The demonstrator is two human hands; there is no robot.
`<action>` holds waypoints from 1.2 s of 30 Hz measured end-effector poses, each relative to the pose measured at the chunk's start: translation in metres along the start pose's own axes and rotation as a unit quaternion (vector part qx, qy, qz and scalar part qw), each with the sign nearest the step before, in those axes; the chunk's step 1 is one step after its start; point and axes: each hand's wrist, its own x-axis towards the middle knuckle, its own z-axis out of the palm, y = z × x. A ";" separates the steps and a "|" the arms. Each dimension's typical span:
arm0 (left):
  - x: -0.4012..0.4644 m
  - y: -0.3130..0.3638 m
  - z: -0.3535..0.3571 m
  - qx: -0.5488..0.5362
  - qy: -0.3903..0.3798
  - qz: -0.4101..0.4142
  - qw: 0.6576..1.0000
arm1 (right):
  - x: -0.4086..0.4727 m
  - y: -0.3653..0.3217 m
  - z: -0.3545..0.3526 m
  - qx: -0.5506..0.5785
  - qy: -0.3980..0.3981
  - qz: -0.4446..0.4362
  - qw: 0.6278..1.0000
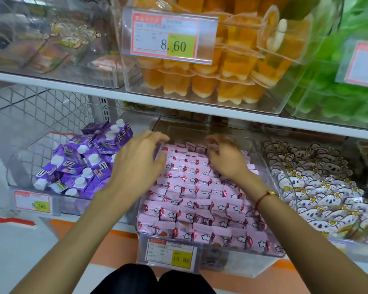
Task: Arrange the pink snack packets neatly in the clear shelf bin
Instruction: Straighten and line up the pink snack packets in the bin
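Several pink snack packets (202,200) with white cloud prints lie in overlapping rows inside the clear shelf bin (261,158) on the lower shelf. My left hand (136,162) hovers over the bin's left edge, fingers loosely curled and holding nothing. Over the packets at the back of the bin, my right hand (225,158) reaches with bent fingers; whether the fingertips touch a packet is hard to tell from the blur. A red string bracelet circles my right wrist.
A bin of purple cartons (81,166) stands to the left, and a bin of white bear-print packets (319,187) to the right. Above, the white shelf edge (179,105) carries bins of orange jelly cups (210,77) and green items (338,92). A price tag (171,254) hangs on the pink bin's front.
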 end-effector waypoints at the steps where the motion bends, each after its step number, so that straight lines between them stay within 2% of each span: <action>1: 0.012 0.004 0.003 -0.002 -0.017 0.024 1.000 | -0.004 0.001 -0.005 -0.023 0.033 0.004 0.999; 3: 0.037 0.011 0.016 -0.014 -0.082 0.059 0.995 | -0.012 0.002 -0.010 -0.061 0.042 0.004 0.997; 7: 0.074 0.018 0.055 -0.008 -0.279 0.082 0.957 | -0.029 0.008 0.002 -0.113 -0.063 -0.037 0.991; 10: 0.083 0.018 0.080 0.019 -0.331 0.087 0.940 | -0.032 0.013 0.007 -0.147 -0.100 -0.018 0.984; 16: 0.095 0.015 0.094 0.047 -0.329 0.095 0.938 | -0.032 0.013 0.005 -0.129 -0.112 -0.001 0.985; 20: 0.092 0.022 0.102 0.066 -0.274 0.099 0.954 | -0.032 0.012 0.004 -0.056 -0.066 0.014 0.996; 22: 0.089 0.022 0.106 0.066 -0.249 0.097 0.961 | -0.030 0.013 0.002 -0.022 -0.069 0.021 0.997; 24: 0.087 0.019 0.108 0.046 -0.246 0.085 0.964 | -0.029 0.013 0.001 -0.040 -0.087 0.012 0.995; 27: 0.089 0.020 0.105 -0.052 -0.231 0.031 0.971 | -0.030 0.012 0.004 -0.089 -0.094 0.005 0.992; 32: 0.098 0.030 0.079 -0.176 -0.138 -0.038 0.974 | -0.032 0.010 0.004 -0.102 -0.092 0.013 0.990; 34: 0.095 0.030 0.067 -0.251 -0.094 -0.098 0.958 | -0.030 0.010 0.001 -0.079 -0.104 0.024 0.991; 36: 0.087 0.028 0.056 -0.375 -0.039 -0.180 0.909 | -0.029 0.007 -0.002 0.031 -0.079 0.070 0.994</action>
